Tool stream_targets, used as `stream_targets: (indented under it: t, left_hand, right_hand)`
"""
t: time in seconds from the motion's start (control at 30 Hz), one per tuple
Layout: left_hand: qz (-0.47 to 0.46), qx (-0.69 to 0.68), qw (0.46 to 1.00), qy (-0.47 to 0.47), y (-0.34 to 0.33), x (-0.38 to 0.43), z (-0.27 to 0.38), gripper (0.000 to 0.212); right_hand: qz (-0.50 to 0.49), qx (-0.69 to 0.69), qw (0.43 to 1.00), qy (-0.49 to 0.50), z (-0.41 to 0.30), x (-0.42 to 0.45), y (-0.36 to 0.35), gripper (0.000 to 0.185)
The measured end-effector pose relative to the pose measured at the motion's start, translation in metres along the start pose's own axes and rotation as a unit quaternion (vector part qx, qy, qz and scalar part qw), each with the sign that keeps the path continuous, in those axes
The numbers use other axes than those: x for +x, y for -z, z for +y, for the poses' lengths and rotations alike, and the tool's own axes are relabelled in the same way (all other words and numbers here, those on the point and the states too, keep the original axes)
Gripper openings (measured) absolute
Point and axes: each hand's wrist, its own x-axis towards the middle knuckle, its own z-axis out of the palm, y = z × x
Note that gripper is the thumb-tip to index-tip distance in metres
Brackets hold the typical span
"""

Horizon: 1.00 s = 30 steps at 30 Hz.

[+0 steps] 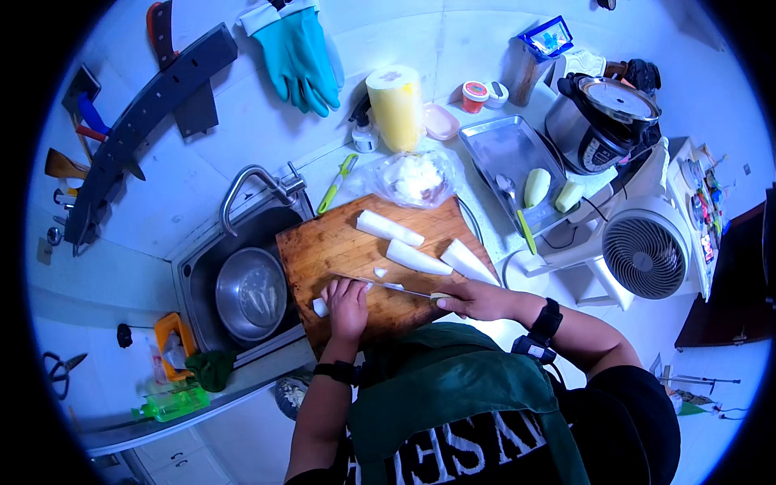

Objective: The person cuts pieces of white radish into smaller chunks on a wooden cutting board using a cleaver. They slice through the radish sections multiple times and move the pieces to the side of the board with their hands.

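My right hand [476, 300] grips the handle of a kitchen knife [403, 290], its blade reaching left over the wooden cutting board [315, 245]. At the blade's left end, my left hand [348, 307] presses on a white peeled vegetable piece that its fingers mostly hide. A cut white chunk [320, 307] lies just left of that hand. Beyond the blade rest several long white peeled pieces, among them one at the back [390, 228], one in the middle [418, 257] and one near the right edge [470, 263]. A small white scrap [380, 272] lies close to the blade.
Left of the board, a metal bowl [251, 294] sits in the sink [203, 330] under a faucet [254, 173]. Behind it are a green peeler [337, 183] and a plastic bag of white pieces [418, 179]. A metal tray [512, 142] with peeled pale-green pieces and a pressure cooker [597, 130] stand right.
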Motion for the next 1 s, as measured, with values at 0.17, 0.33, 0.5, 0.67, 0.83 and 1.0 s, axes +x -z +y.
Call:
stream_targets:
  t: [0.17, 0.33, 0.5, 0.67, 0.83, 1.0]
  left_hand:
    - [-0.005, -0.012, 1.000, -0.001, 0.003, 0.002, 0.002, 0.013]
    - [-0.004, -0.008, 1.000, 0.002, 0.003, 0.001, 0.002, 0.012]
    - [-0.004, 0.001, 1.000, -0.001, 0.001, 0.001, 0.000, 0.010]
    - [-0.009, 0.007, 1.000, -0.001, -0.001, 0.000, -0.002, 0.009]
    - [-0.008, 0.009, 1.000, 0.005, 0.001, 0.001, 0.000, 0.009]
    - [-0.010, -0.010, 1.000, 0.012, 0.002, 0.002, -0.003, 0.011]
  right_hand:
    - [-0.010, -0.021, 0.999, -0.022, -0.005, -0.008, 0.004, 0.059]
    - [-0.008, -0.018, 0.999, -0.029, -0.005, -0.005, 0.000, 0.060]
    - [-0.016, -0.041, 0.998, -0.036, 0.001, 0.005, -0.003, 0.061]
    - [0.014, -0.035, 0.999, -0.019, 0.002, 0.027, -0.012, 0.062]
    - [0.003, -0.038, 0.998, -0.043, -0.012, 0.052, -0.019, 0.063]
    - [0.036, -0.057, 0.997, -0.034, 0.004, 0.072, -0.030, 0.062]
